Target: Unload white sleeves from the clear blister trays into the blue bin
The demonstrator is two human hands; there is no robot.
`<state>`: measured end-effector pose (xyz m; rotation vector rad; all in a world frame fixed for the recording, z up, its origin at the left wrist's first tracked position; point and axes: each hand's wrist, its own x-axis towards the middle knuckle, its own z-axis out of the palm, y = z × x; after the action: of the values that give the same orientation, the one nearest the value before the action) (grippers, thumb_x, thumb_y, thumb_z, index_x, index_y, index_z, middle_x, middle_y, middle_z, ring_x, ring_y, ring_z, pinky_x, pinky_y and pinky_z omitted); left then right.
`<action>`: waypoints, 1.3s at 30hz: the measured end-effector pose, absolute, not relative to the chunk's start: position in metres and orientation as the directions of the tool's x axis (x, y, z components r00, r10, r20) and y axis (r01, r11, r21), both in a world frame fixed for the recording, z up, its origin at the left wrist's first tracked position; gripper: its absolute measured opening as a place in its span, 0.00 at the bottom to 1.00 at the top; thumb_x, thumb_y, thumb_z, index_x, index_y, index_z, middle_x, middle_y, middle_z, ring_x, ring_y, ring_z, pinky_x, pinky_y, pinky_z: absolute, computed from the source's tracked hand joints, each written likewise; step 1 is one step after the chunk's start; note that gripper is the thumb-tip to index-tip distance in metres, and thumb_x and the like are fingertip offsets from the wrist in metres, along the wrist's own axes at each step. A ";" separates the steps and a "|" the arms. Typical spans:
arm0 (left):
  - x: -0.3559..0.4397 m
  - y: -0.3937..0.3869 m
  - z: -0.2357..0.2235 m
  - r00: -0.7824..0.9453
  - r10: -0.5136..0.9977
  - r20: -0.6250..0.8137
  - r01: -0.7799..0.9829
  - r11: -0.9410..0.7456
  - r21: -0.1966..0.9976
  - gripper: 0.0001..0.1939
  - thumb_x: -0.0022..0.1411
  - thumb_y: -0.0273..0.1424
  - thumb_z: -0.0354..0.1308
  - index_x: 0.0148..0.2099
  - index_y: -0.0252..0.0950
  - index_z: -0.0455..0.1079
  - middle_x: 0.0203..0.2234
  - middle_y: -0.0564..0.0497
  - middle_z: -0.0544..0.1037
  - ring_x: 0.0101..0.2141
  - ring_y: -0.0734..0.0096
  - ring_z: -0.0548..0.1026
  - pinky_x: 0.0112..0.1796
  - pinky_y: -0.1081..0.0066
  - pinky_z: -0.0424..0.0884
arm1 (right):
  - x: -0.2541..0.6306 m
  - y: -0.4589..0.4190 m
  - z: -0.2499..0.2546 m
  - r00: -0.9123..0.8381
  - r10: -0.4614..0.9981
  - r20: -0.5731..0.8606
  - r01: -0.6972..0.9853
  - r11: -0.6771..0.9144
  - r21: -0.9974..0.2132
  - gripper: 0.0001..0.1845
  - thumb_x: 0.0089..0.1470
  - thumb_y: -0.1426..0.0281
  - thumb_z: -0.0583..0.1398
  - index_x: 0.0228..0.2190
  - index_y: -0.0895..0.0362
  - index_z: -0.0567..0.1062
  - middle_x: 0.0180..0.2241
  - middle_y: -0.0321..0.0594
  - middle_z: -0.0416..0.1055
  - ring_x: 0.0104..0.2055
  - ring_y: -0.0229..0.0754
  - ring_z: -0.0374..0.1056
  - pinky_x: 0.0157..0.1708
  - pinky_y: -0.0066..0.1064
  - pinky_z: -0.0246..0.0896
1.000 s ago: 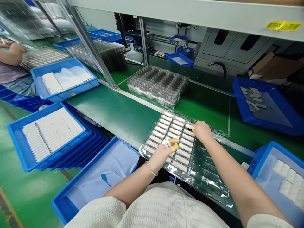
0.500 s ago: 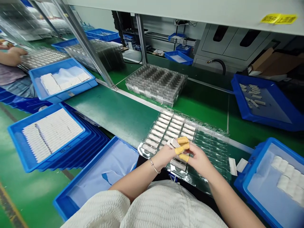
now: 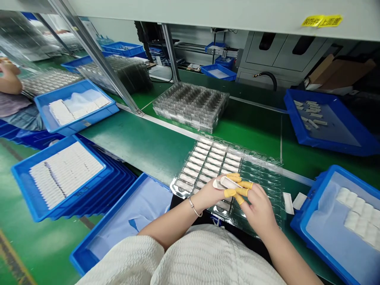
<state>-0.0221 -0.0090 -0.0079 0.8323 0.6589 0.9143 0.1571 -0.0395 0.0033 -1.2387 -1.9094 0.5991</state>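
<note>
Over a clear plastic blister tray [image 3: 261, 182], my two hands meet, yellow finger cots on several fingertips. My left hand [image 3: 212, 193] is closed around two small white oblong pieces [image 3: 229, 182], lying side by side. At the right end of these pieces, the fingers of my right hand [image 3: 257, 200] are bent together and touch one of them; part of that grip is hidden. Similar white pieces [image 3: 189, 172] fill the pockets in the left columns of the tray, and the pockets on its right side hold none.
A stack of clear trays [image 3: 191, 105] stands behind on the green bench. Blue bins with white pieces stand at the left [image 3: 22, 186] and right [image 3: 311, 237]. Two loose white pieces [image 3: 287, 203] lie beside the right bin. A co-worker's arm [image 3: 10, 81] shows far left.
My right hand has shifted slightly right and its fingers have spread along the pieces. The white pieces now show more fully between my hands. The whole view has shifted a little.
</note>
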 end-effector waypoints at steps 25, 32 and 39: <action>-0.024 -0.005 -0.012 0.332 0.930 -0.158 -0.328 0.271 0.905 0.19 0.44 0.45 0.73 0.30 0.36 0.75 0.31 0.49 0.73 0.34 0.68 0.70 0.39 0.66 0.68 | 0.143 -0.028 0.001 -0.113 0.965 -0.237 -0.026 -0.242 -0.970 0.25 0.39 0.53 0.73 0.34 0.53 0.75 0.32 0.38 0.73 0.34 0.42 0.66 0.34 0.32 0.63; -0.026 -0.007 -0.018 0.395 0.910 -0.129 -0.393 0.294 0.871 0.18 0.45 0.43 0.73 0.30 0.34 0.76 0.36 0.48 0.72 0.37 0.68 0.70 0.41 0.68 0.66 | 0.146 -0.015 -0.016 -0.033 0.936 -0.351 -0.062 -0.353 -0.934 0.25 0.42 0.49 0.69 0.21 0.56 0.69 0.18 0.32 0.64 0.21 0.34 0.57 0.22 0.27 0.51; -0.028 -0.006 -0.023 0.349 0.919 -0.186 -0.428 0.332 0.840 0.17 0.45 0.42 0.73 0.30 0.35 0.75 0.33 0.48 0.73 0.36 0.68 0.71 0.42 0.67 0.66 | 0.160 -0.019 -0.028 0.047 0.961 -0.273 0.031 -0.274 -0.961 0.24 0.46 0.51 0.66 0.39 0.55 0.75 0.34 0.41 0.75 0.34 0.43 0.68 0.30 0.31 0.62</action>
<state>-0.0283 -0.0059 -0.0234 0.7809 0.7556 0.9981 0.1602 -0.0189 -0.0283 -1.4592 -1.0609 1.3590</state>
